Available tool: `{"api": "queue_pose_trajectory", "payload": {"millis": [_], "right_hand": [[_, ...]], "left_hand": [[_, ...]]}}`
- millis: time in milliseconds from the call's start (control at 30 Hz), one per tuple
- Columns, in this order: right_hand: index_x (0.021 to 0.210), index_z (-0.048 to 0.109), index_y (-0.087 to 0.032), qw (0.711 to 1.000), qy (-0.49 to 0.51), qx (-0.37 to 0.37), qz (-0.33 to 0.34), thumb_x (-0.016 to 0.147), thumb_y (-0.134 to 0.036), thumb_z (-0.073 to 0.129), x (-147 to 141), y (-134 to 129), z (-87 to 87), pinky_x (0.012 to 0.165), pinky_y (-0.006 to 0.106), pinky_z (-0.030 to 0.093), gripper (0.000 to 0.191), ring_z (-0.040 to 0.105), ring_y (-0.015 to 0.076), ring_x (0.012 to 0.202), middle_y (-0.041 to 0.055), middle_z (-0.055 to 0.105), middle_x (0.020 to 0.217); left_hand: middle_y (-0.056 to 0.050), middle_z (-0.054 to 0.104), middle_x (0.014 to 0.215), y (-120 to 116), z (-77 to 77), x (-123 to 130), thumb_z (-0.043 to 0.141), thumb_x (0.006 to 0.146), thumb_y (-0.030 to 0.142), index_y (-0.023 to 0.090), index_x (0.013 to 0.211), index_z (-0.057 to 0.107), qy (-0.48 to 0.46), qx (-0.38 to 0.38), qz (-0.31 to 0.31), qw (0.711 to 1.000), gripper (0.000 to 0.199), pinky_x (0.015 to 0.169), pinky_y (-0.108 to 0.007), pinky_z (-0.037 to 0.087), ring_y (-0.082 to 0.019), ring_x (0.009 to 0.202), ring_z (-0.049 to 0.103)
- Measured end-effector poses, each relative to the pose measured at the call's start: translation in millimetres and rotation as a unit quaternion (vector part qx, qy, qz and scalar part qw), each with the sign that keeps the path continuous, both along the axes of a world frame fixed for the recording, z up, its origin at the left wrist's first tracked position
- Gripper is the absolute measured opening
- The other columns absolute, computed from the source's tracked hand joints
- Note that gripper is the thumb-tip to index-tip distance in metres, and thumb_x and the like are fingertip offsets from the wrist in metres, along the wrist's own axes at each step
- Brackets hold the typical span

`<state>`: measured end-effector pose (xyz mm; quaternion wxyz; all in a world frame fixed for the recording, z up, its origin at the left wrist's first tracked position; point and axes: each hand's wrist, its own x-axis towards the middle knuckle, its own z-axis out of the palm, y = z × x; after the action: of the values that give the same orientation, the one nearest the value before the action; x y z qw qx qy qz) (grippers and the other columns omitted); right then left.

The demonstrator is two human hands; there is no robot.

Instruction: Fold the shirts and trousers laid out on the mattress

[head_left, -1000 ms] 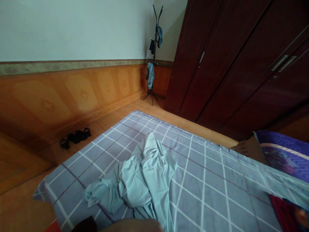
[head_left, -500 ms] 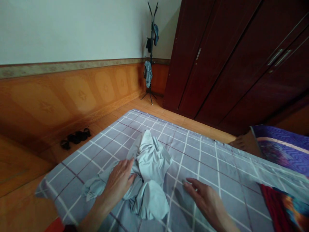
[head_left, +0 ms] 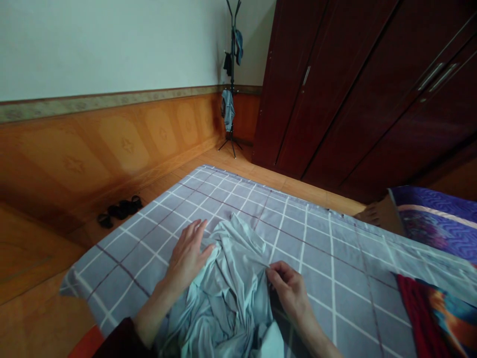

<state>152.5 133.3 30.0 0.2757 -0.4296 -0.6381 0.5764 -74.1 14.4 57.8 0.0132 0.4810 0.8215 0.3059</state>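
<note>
Right hand (head_left: pixel 289 286) is pinching crumpled pale-green cloth (head_left: pixel 234 278) by its edge; left hand (head_left: pixel 190 254), grip open, is reaching alongside its creases. Checked bedsheet (head_left: pixel 316 248) is stretching flat beyond.

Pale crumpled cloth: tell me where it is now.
In the head view, the pale cloth lies bunched at lower centre on the checked bedsheet, between the left hand and the right hand, which pinches it.
</note>
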Motion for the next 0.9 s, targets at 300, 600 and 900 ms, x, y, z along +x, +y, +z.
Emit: {"api": "queue_pose_trajectory", "payload": {"millis": [300,600,900], "right_hand": [[0.07,0.057,-0.019,0.941,0.201,-0.06,-0.264,0.066,-0.041,0.071,32.9,49.4,22.0,0.049,0.02,0.04,0.026,0.05,0.0095,0.052,-0.0019,0.061,0.066],[0.11,0.063,-0.014,0.982,-0.104,0.119,0.105,0.076,-0.052,0.06,14.7,19.4,6.2,0.068,0.035,0.048,0.051,0.062,0.022,0.072,0.0078,0.068,0.087],[0.13,0.05,-0.014,0.895,-0.188,0.368,0.166,0.082,-0.022,0.045,12.8,0.7,17.2,0.082,0.04,0.052,0.049,0.061,0.0267,0.103,0.0149,0.06,0.118]], "left_hand": [[0.002,0.059,0.072,3.6,-3.5,-2.5,0.051,0.083,0.032,0.017,0.085,0.058,-0.259,0.101,-0.005,0.961,0.017,0.066,-0.023,0.045,-0.014,0.07,0.057],[0.004,0.061,0.075,0.0,-14.3,-71.4,0.077,0.048,0.031,0.018,0.09,0.059,-0.46,0.386,0.264,0.755,0.048,0.059,-0.022,0.044,-0.011,0.06,0.055],[-0.007,0.061,0.122,-0.1,7.6,6.2,0.063,0.076,0.023,0.02,0.125,0.054,-0.455,0.114,-0.109,0.876,0.049,0.089,-0.029,0.046,-0.023,0.107,0.058]]}}
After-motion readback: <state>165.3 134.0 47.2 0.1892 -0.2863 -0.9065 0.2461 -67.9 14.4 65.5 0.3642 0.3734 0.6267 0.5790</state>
